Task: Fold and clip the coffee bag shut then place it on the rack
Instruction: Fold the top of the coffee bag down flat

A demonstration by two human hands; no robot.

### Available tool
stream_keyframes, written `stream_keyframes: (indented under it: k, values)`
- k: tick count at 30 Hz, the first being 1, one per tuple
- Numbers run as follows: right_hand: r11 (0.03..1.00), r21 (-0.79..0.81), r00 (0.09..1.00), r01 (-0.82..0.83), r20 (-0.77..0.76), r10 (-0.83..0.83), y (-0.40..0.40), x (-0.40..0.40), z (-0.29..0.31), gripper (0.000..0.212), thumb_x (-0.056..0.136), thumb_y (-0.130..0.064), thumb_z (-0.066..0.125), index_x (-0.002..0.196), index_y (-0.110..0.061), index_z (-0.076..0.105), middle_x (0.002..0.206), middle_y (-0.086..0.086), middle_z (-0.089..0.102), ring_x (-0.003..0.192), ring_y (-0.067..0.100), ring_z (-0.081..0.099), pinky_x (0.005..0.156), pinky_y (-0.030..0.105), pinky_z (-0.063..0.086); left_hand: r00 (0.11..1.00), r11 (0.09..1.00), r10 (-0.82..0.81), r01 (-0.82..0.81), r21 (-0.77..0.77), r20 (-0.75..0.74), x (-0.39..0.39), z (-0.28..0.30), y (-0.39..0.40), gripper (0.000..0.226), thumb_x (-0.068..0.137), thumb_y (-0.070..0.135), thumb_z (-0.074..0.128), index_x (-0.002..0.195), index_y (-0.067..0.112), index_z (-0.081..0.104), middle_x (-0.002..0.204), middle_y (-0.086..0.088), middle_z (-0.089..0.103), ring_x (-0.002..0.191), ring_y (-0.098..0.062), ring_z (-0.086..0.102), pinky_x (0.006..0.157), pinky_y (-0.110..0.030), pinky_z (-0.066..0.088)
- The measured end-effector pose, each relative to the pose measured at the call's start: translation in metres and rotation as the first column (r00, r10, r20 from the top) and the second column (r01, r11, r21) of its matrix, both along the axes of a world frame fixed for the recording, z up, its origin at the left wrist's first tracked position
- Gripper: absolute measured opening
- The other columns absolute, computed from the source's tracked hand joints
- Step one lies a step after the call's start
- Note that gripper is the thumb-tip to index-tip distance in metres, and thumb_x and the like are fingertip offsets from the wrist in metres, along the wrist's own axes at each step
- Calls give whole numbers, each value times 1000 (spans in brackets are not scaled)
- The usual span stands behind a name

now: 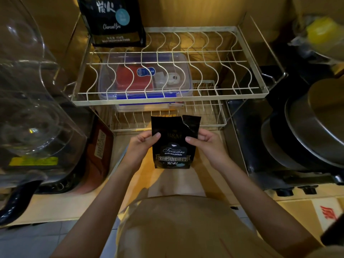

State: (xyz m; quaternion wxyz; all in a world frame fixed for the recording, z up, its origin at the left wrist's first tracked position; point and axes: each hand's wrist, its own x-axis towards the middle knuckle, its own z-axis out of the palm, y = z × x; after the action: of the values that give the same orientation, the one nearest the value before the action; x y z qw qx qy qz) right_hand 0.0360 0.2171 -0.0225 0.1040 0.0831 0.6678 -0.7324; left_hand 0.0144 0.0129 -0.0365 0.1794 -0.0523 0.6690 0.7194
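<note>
Glass jug [31,101]: far left, clear and rounded, sitting on a dark base with a yellow label.
Second coffee bag [113,21]: black, printed "Charcoal fire", standing upright on the back left corner of the rack's upper tier.
Rack [264,94]: two-tier wire frame; the rest of the upper tier's slots are bare.
Plastic box [111,81]: clear with blue clips, on the lower tier, seen through the upper wires; something red lies inside.
Left hand [141,144]: thumb pressed on the bag's front at its left edge, fingers curled behind, pinching it.
Coffee bag [172,144]: small, black, held upright in the air between both hands, in front of the rack's lower tier and touching neither tier. Its top is unfolded, with a jagged tear near the upper right corner.
Right hand [202,142]: thumb on the bag's front at its right edge, fingers wrapped behind, gripping it.
Pots [307,131]: dark metal, stacked and tilted at the far right.
</note>
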Motion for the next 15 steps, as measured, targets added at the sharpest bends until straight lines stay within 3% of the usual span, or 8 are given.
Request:
stream_keyframes:
  k: [2,4,6,8,10,12,15]
  values:
    - [1000,-5,1000,3,2,-3,-2,0,2,26,79,-2,63,100,-18,63,75,-13,75,78,7,70,64,16,55,1000,1000,0,0,-18,6,0,1,0,15,87,12,52,93,9,66,71,10,74,72,-4,66,69,-19,50]
    - [1000,8,1000,18,12,-18,-4,2,3,30,80,-6,63,105,-23,59,70,-13,75,75,5,70,60,14,53,999,999,31,-31,-19,7,1,2,-1,21,86,10,53,105,11,62,70,12,75,73,-1,67,74,-24,48]
    - [997,0,997,77,22,-77,-6,4,3,48,80,-9,64,122,-23,48,66,-9,74,73,3,70,56,8,50,997,997,79,-79,-12,-11,2,3,2,40,84,7,56,122,16,50,75,10,74,75,1,67,79,-25,51]
    - [992,-23,992,126,33,-125,-5,4,2,64,79,-9,65,133,-28,36,70,-1,73,74,5,71,54,8,50,990,990,139,-138,14,-31,2,6,5,47,83,2,57,125,20,44,86,9,70,72,1,67,69,-19,55]
    - [991,-23,991,130,22,-130,-5,3,3,57,79,-7,65,126,-31,44,74,1,74,74,10,71,55,13,53,989,991,133,-134,-21,-65,3,8,8,39,84,-1,54,120,15,50,76,14,73,69,4,66,57,-10,51]
    - [995,44,996,85,1,-85,-5,1,4,34,80,-6,63,107,-26,61,71,-6,74,72,6,71,56,15,53,989,989,124,-130,-71,-75,3,9,7,29,85,1,53,113,4,58,67,17,73,72,4,66,56,-7,49]
    - [996,83,1000,13,18,-14,-3,-1,6,19,82,-5,60,98,-10,67,79,-8,71,70,-3,68,57,9,49,992,988,113,-117,-98,-53,2,7,2,27,85,5,54,111,7,61,91,2,69,87,-6,63,64,-8,51]
